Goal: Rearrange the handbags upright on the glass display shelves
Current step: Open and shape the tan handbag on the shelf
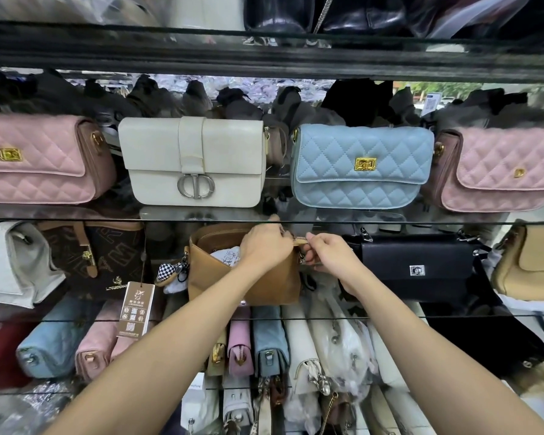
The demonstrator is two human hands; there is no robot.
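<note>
Both your hands are on the tan handbag point(248, 284), which stands upright on the middle glass shelf point(390, 316), between the brown monogram bag point(101, 262) and the black flap bag point(412, 268). Your left hand point(264, 246) curls over the bag's top edge at the right end, fingers bent round the rim. Your right hand point(327, 251) sits just beside it, fingertips pinching the zipper end point(300, 241) at the bag's upper right corner. The mouth of the bag is open, and white paper stuffing point(226, 255) shows inside. A checkered charm point(165, 273) hangs at the bag's left side, and a brown hang tag point(135, 309) dangles below the monogram bag, over the shelf edge.

Up on the shelf above, 4 bags stand upright in a row: a pink quilted bag point(38, 158) at far left, a cream flap bag point(192, 161) with a silver clasp, a light blue quilted bag point(361, 164) with a gold lock, and another pink quilted one point(503, 171) at far right. On your shelf, a white bag point(13, 265) sits at far left and a beige bag point(531, 265) at far right. Below, many small bags are packed tightly in rows, pink, blue and cream among them. On the top shelf, dark bags are only partly in view.
</note>
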